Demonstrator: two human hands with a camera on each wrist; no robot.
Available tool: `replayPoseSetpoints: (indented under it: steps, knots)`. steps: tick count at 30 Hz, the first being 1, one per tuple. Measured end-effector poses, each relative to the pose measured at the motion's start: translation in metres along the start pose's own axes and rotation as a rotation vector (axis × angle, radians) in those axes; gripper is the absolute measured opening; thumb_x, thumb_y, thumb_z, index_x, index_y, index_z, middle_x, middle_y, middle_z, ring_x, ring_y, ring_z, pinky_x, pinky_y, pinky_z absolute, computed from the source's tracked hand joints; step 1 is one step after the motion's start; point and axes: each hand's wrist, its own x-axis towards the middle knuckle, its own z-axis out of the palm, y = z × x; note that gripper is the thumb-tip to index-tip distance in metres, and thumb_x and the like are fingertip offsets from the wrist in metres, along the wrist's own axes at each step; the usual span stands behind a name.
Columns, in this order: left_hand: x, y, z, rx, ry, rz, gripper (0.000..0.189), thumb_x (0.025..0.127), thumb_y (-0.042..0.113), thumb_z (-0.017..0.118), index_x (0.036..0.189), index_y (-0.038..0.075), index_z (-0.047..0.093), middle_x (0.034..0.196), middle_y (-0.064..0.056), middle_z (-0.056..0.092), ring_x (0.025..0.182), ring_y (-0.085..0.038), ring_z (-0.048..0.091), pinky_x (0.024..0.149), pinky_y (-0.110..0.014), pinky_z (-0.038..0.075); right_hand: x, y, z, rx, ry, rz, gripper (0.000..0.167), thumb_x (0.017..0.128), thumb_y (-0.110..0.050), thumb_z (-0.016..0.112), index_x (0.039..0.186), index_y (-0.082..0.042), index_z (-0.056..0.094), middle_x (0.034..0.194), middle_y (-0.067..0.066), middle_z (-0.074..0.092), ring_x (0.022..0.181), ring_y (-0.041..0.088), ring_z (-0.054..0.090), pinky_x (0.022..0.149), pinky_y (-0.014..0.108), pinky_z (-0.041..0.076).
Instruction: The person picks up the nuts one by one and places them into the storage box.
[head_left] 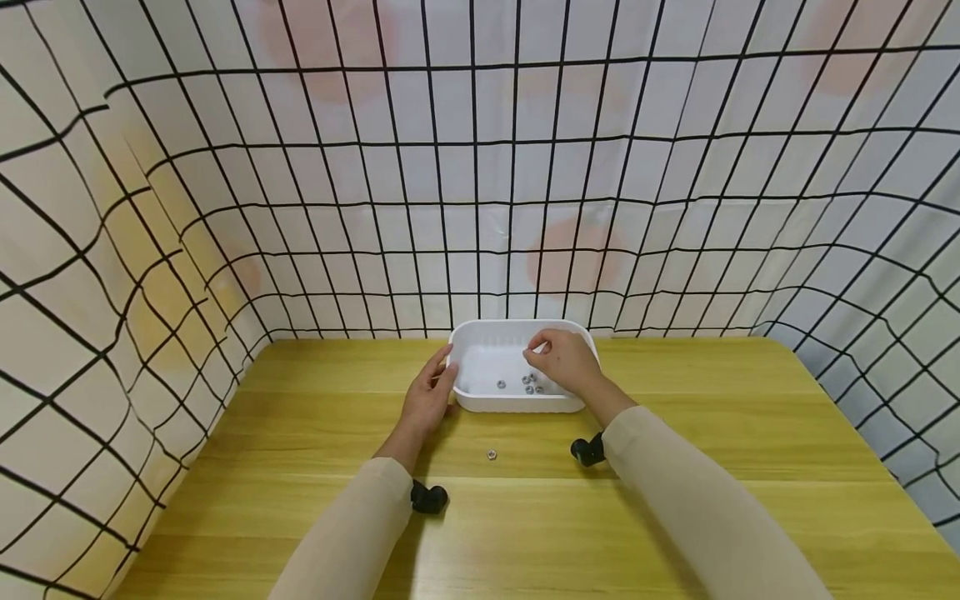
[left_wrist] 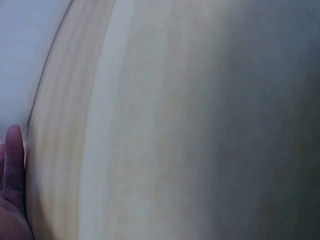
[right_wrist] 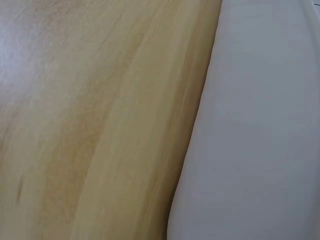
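A white plastic tray (head_left: 517, 405) stands toward the back of the wooden table, with several small metal nuts (head_left: 529, 389) on its floor. My left hand (head_left: 427, 403) rests against the tray's left end, its fingers extended along the wall. In the left wrist view a straight finger of that hand (left_wrist: 15, 165) shows beside the white tray wall (left_wrist: 30, 55). Over the tray's right half is my right hand (head_left: 566, 360), thumb and fingertips drawn together above the nuts; I cannot tell whether a nut is between them. Another nut (head_left: 491, 455) lies on the table in front of the tray.
The wooden table (head_left: 510, 533) reaches back to a pale curtain with a black grid (head_left: 495, 175), which also rises along both sides. A black wrist device (head_left: 430, 498) sits at the left cuff, another black device (head_left: 588, 451) at the right.
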Motion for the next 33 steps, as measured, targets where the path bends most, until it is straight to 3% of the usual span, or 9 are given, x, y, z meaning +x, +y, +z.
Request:
replayPoseSetpoints:
  steps: [10, 17, 27, 33]
  knots:
    - [-0.001, -0.002, 0.0, -0.006, -0.01, 0.0, 0.045, 0.104, 0.049, 0.054, 0.149, 0.05, 0.046, 0.151, -0.005, 0.052, 0.124, -0.027, 0.057, 0.072, -0.028, 0.058, -0.002, -0.002, -0.006, 0.002, 0.035, -0.022, 0.024, 0.095, -0.034, 0.07, 0.106, -0.013, 0.075, 0.087, 0.004, 0.072, 0.073, 0.016, 0.06, 0.066, 0.029, 0.047]
    - [0.0, 0.0, 0.0, -0.005, -0.007, 0.009, 0.045, 0.104, 0.05, 0.054, 0.148, 0.05, 0.047, 0.15, -0.005, 0.053, 0.124, -0.027, 0.057, 0.072, -0.028, 0.058, -0.009, -0.011, -0.012, 0.05, 0.051, 0.025, 0.021, 0.096, -0.037, 0.069, 0.104, -0.017, 0.073, 0.085, 0.003, 0.067, 0.071, 0.019, 0.057, 0.063, 0.031, 0.045]
    - [-0.001, 0.0, -0.001, 0.009, -0.007, 0.012, 0.045, 0.104, 0.051, 0.053, 0.148, 0.049, 0.047, 0.15, -0.006, 0.053, 0.126, -0.028, 0.057, 0.073, -0.029, 0.059, -0.038, -0.034, -0.005, 0.182, 0.023, -0.012, 0.02, 0.096, -0.033, 0.071, 0.106, -0.017, 0.073, 0.074, 0.0, 0.064, 0.058, 0.017, 0.049, 0.051, 0.027, 0.038]
    - [-0.001, -0.001, -0.001, 0.002, -0.009, 0.011, 0.046, 0.103, 0.053, 0.054, 0.148, 0.05, 0.046, 0.15, -0.006, 0.052, 0.126, -0.028, 0.057, 0.073, -0.029, 0.059, -0.055, -0.04, 0.001, 0.224, 0.029, -0.065, 0.018, 0.094, -0.031, 0.073, 0.103, -0.015, 0.074, 0.071, -0.002, 0.066, 0.057, 0.015, 0.049, 0.052, 0.026, 0.04]
